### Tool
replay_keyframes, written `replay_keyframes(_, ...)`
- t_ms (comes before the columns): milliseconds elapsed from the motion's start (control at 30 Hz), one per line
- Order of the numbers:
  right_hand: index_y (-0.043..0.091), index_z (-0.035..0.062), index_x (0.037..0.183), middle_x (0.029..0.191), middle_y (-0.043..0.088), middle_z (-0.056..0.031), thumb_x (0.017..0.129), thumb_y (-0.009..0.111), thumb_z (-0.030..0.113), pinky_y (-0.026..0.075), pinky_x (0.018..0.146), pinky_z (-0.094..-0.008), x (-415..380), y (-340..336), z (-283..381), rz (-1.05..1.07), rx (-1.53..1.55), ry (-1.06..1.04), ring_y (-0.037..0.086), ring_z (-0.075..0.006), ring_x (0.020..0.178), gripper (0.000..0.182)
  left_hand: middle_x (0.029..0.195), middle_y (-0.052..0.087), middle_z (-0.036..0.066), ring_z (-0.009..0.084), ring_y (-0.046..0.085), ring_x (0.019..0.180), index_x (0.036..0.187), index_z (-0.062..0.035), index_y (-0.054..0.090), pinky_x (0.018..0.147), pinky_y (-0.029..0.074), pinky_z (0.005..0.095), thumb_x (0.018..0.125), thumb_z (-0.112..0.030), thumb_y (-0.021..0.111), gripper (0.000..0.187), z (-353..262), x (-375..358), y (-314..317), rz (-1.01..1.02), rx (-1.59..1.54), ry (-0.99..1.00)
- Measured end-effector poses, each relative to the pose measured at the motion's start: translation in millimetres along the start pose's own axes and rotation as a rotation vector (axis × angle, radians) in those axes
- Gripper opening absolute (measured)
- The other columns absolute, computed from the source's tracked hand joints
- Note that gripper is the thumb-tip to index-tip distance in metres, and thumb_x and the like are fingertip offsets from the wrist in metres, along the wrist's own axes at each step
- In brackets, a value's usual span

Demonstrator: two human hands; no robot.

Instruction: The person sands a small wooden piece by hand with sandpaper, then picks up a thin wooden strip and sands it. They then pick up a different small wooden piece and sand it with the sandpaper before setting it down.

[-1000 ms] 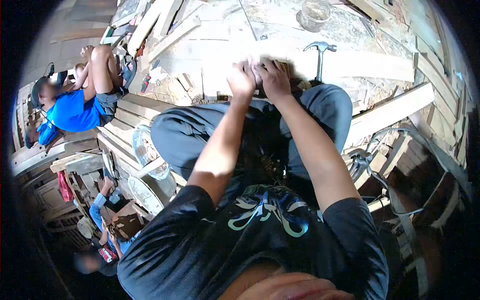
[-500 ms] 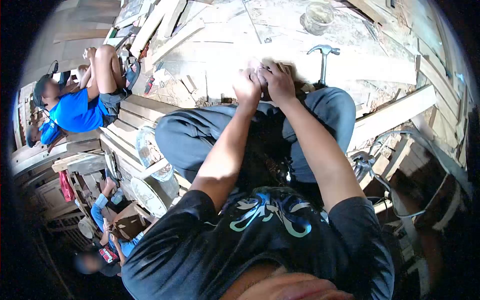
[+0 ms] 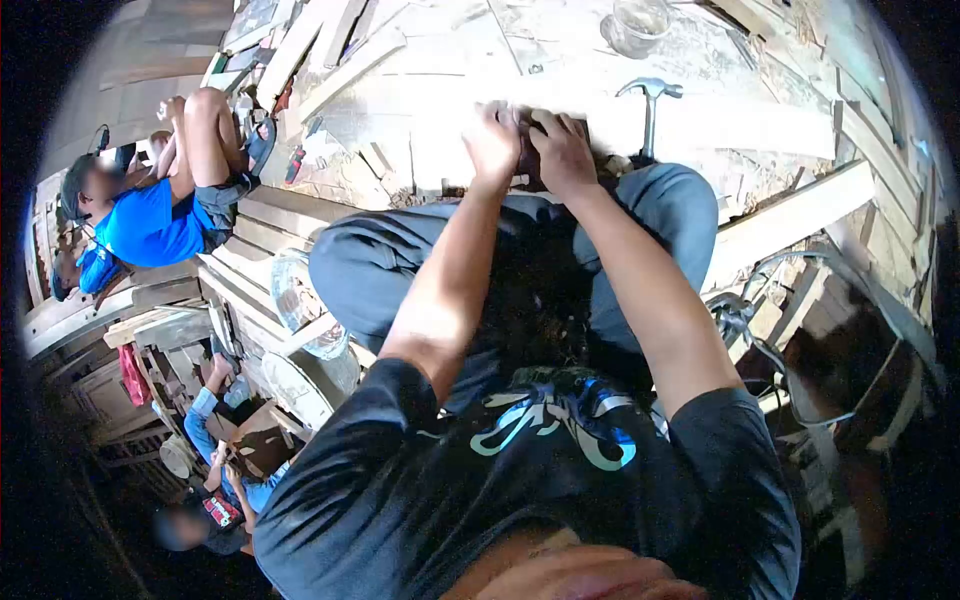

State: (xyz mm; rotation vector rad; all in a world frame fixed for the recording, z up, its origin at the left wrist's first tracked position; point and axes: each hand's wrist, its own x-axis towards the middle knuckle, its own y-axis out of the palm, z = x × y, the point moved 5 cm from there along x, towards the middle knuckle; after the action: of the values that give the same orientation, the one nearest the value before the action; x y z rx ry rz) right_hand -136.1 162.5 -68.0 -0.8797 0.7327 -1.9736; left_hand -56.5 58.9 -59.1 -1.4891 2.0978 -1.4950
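Above my crossed legs, my left hand (image 3: 492, 143) and my right hand (image 3: 563, 155) are side by side with their fingers curled. Between them is a dark brown object (image 3: 528, 168), gripped from both sides. Its kind cannot be made out, since the fingers cover much of it and the light behind is glaring. A claw hammer (image 3: 650, 110) lies just beyond my right knee, metal head away from me, apart from both hands. Under the hammer and past my hands is a pale, brightly lit board (image 3: 740, 128).
A clear round container (image 3: 641, 25) stands at the far side. A screwdriver-like red and black tool (image 3: 295, 165) lies left. Wooden planks (image 3: 790, 222) and a cable (image 3: 800, 425) are at right. One person in blue (image 3: 155, 225) sits left; another person (image 3: 222, 510) is lower left.
Both hands have shifted slightly and drawn a little apart, so more of the dark brown object shows between them. The hammer stays on the board.
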Motion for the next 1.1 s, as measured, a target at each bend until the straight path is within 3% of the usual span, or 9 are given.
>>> replay_keyframes(167,0.071,0.0074,0.105,0.124,0.059,-0.0101,0.087,0.056,0.012,0.043,0.101,-0.0443,-1.2,-1.2,0.0,-0.036,0.061,0.014,0.056,-0.0313,0.116,0.024,0.088,0.065,0.024,0.0422,0.063,0.085,0.094,0.0003,0.07,0.078,0.05,0.0493,0.089,-0.017,0.059,0.021,-3.7,-27.8,-14.7,0.133,-0.099,-0.194)
replay_keyframes(233,0.071,0.0087,0.108,0.126,0.059,-0.0086,0.089,0.055,0.014,0.043,0.101,-0.0439,2.6,-4.4,2.0,-0.018,0.042,-0.003,0.055,-0.0302,0.118,0.025,0.084,0.064,0.023,0.0414,0.062,0.082,0.088,0.0001,0.071,0.076,0.049,0.0498,0.087,-0.016,0.061,0.019,-7.8,-28.6,-16.8,-0.022,-0.069,-0.124)
replay_keyframes(400,0.07,0.0089,0.112,0.129,0.058,-0.0058,0.089,0.053,0.014,0.044,0.098,-0.042,-3.2,1.1,0.5,0.001,-0.016,-0.007,0.055,-0.0284,0.115,0.028,0.092,0.067,0.024,0.0411,0.064,0.089,0.094,0.0004,0.072,0.083,0.05,0.0478,0.087,-0.022,0.064,0.025,0.7,9.2,6.2,0.097,-0.059,-0.216)
replay_keyframes(567,0.07,0.0083,0.108,0.123,0.059,-0.0065,0.088,0.054,0.015,0.044,0.099,-0.0415,-1.6,-5.3,2.3,-0.052,0.025,-0.019,0.055,-0.0283,0.116,0.026,0.09,0.067,0.023,0.0411,0.064,0.086,0.096,0.0014,0.071,0.081,0.051,0.0467,0.088,-0.02,0.063,0.024,-0.1,-31.0,-12.1,0.176,-0.041,-0.179)
replay_keyframes(633,0.069,0.0088,0.108,0.124,0.059,-0.0069,0.089,0.054,0.015,0.044,0.1,-0.0415,1.5,-4.3,1.5,-0.01,0.006,-0.012,0.054,-0.0284,0.117,0.025,0.091,0.067,0.023,0.0406,0.065,0.086,0.094,0.0009,0.072,0.082,0.051,0.0461,0.088,-0.019,0.063,0.023,4.6,-35.2,-9.6,0.052,-0.068,-0.136)
replay_keyframes(733,0.07,0.0093,0.108,0.124,0.059,-0.0062,0.089,0.052,0.013,0.044,0.1,-0.0416,-0.5,-3.5,1.0,-0.033,0.051,-0.009,0.054,-0.0283,0.117,0.026,0.093,0.068,0.023,0.0403,0.065,0.088,0.095,0.0005,0.073,0.084,0.051,0.0455,0.088,-0.02,0.064,0.023,1.5,-10.6,2.1,0.1,0.004,-0.212)
replay_keyframes(767,0.07,0.0095,0.108,0.123,0.059,-0.0063,0.089,0.052,0.013,0.044,0.1,-0.0416,-3.7,-0.4,1.2,-0.034,0.057,0.001,0.054,-0.0286,0.116,0.026,0.095,0.067,0.024,0.0406,0.065,0.089,0.094,0.0005,0.073,0.084,0.05,0.0462,0.088,-0.023,0.066,0.025,-9.9,3.8,-7.1,0.099,-0.05,-0.123)
replay_keyframes(833,0.07,0.0099,0.107,0.122,0.059,-0.0064,0.089,0.052,0.013,0.044,0.1,-0.0417,-3.1,1.3,-2.2,-0.047,0.065,0.017,0.054,-0.0292,0.116,0.026,0.084,0.065,0.021,0.0414,0.061,0.08,0.098,0.0003,0.07,0.077,0.049,0.0503,0.089,-0.022,0.064,0.025,-5.0,-2.0,0.5,0.084,-0.011,-0.131)
replay_keyframes(1100,0.07,0.0089,0.106,0.12,0.059,-0.0085,0.088,0.055,0.014,0.042,0.102,-0.0426,-0.3,2.0,-3.3,0.003,0.051,0.003,0.055,-0.0305,0.116,0.024,0.096,0.066,0.023,0.0418,0.063,0.089,0.099,0.0,0.07,0.08,0.05,0.0489,0.091,-0.021,0.059,0.025,9.9,-21.1,3.0,0.084,0.052,-0.172)
